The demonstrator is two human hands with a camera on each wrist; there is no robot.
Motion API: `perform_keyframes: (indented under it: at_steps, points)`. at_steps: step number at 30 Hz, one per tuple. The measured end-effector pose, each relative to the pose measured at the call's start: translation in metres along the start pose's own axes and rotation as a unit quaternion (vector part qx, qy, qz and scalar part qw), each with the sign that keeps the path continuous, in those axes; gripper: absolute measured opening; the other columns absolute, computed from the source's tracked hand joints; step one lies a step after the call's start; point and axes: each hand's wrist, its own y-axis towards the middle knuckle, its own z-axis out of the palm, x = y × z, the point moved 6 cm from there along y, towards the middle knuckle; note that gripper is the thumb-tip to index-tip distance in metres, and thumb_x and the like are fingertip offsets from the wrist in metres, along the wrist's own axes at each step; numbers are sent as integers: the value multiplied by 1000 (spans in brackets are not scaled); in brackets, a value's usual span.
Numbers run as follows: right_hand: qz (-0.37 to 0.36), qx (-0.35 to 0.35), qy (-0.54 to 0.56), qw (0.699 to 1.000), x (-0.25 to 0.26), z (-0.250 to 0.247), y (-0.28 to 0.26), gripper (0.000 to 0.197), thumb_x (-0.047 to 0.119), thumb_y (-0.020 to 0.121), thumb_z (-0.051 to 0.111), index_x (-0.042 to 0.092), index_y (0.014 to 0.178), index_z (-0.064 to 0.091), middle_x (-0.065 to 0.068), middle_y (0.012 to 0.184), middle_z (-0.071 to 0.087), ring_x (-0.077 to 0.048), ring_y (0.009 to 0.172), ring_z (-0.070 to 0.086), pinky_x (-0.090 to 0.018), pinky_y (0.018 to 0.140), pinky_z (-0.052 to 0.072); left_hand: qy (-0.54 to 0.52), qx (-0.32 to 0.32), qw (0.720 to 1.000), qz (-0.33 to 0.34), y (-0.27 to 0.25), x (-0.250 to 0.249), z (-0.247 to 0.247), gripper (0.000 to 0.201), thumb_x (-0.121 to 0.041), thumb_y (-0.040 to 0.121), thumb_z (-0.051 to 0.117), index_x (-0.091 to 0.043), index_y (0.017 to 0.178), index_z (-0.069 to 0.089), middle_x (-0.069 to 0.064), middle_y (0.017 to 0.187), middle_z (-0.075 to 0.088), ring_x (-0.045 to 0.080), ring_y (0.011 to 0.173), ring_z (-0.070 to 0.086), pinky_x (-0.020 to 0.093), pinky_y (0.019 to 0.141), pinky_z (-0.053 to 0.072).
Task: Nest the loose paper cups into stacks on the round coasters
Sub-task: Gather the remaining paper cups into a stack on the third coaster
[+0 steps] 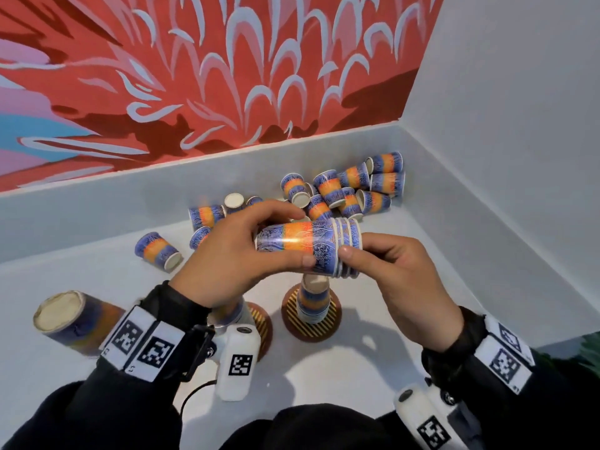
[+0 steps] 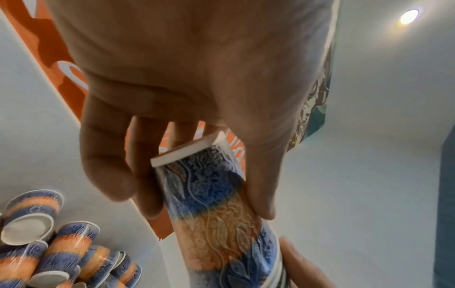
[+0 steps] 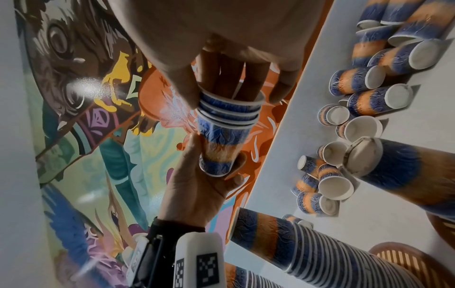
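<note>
I hold a short nested stack of blue-and-orange paper cups (image 1: pixel 302 246) sideways in the air with both hands. My left hand (image 1: pixel 279 237) grips its base end, thumb below and fingers above; the left wrist view shows that grip (image 2: pixel 206 204) on the cups (image 2: pixel 216 224). My right hand (image 1: pixel 357 251) pinches the rim end, and in the right wrist view its fingers (image 3: pixel 246 85) reach over the open mouth of the stack (image 3: pixel 226 124). Below stands a striped round coaster (image 1: pixel 292 326) bearing a cup stack (image 1: pixel 313 303). A second coaster (image 1: pixel 261 323) is partly hidden by my left wrist.
Several loose cups (image 1: pixel 344 186) lie heaped in the far corner, with others further left (image 1: pixel 157 251). A tall stack (image 1: pixel 65 316) stands at the near left. White walls close the table at the back and right. The red mural rises behind.
</note>
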Motion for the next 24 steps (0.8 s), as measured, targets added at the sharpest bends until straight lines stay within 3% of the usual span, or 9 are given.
perform_keyframes:
  at_steps: [3, 5, 7, 12, 15, 17, 20, 22, 24]
  points:
    - [22, -16, 6, 1000, -10, -15, 8, 19, 6, 99, 66, 9, 94, 83, 2, 85, 80, -12, 79, 69, -25, 76, 54, -30, -39, 997, -57, 5, 4, 7, 49, -46, 70, 86, -34, 116, 74, -14, 111, 72, 10, 83, 70, 41, 64, 63]
    - [44, -13, 28, 999, -18, -21, 12, 20, 9, 101, 65, 8, 98, 84, -10, 99, 82, -28, 97, 74, -45, 90, 58, -39, -60, 995, -75, 6, 6, 10, 51, -48, 68, 87, -33, 115, 74, -12, 109, 73, 15, 86, 71, 48, 64, 63]
    - [53, -11, 37, 998, -25, -25, 14, 19, 10, 101, 66, 5, 99, 84, -17, 103, 80, -31, 100, 72, -55, 97, 55, -47, -80, 992, -88, 5, 10, 9, 55, -49, 67, 95, -32, 115, 75, -8, 106, 75, 21, 88, 71, 49, 66, 62]
    - [77, -4, 90, 993, -38, -33, 26, 25, 22, 90, 74, 5, 106, 82, -15, 109, 80, -28, 103, 74, -48, 97, 59, -87, -134, 982, -98, -1, 12, 7, 63, -53, 62, 86, -32, 119, 72, -8, 102, 76, 8, 79, 67, 35, 63, 59]
    - [96, 37, 164, 981, -41, -25, 32, 34, 23, 89, 72, 2, 115, 77, -16, 117, 78, -27, 107, 73, -44, 98, 57, -154, -183, 967, -90, -1, 11, 14, 81, -43, 59, 89, -30, 133, 59, -4, 106, 77, 11, 84, 71, 31, 65, 59]
    - [108, 72, 218, 967, -42, -19, 36, 37, 19, 93, 68, -2, 124, 71, -18, 125, 75, -28, 113, 72, -46, 104, 55, -226, -220, 945, -90, 2, 14, 25, 84, -33, 60, 91, -28, 135, 56, 6, 124, 73, 24, 104, 73, 41, 78, 62]
    - [135, 128, 282, 941, -44, -13, 41, 45, 16, 100, 62, -6, 138, 60, -23, 138, 67, -36, 128, 65, -49, 111, 53, -340, -225, 909, -81, 5, 18, 49, 79, -18, 67, 89, -15, 138, 54, 23, 138, 63, 44, 128, 63, 58, 99, 55]
    - [150, 151, 292, 933, -44, -14, 42, 45, 16, 100, 63, -5, 140, 59, -22, 138, 67, -36, 129, 65, -49, 110, 53, -369, -223, 897, -96, 6, 22, 58, 82, -14, 71, 86, -5, 142, 48, 30, 141, 58, 51, 131, 59, 71, 101, 50]
    - [156, 155, 241, 945, -46, -19, 42, 43, 16, 96, 66, 0, 135, 65, -19, 131, 72, -34, 123, 70, -48, 108, 56, -360, -236, 895, -114, 4, 24, 59, 82, -12, 73, 86, -2, 144, 45, 32, 138, 60, 52, 128, 60, 79, 96, 47]
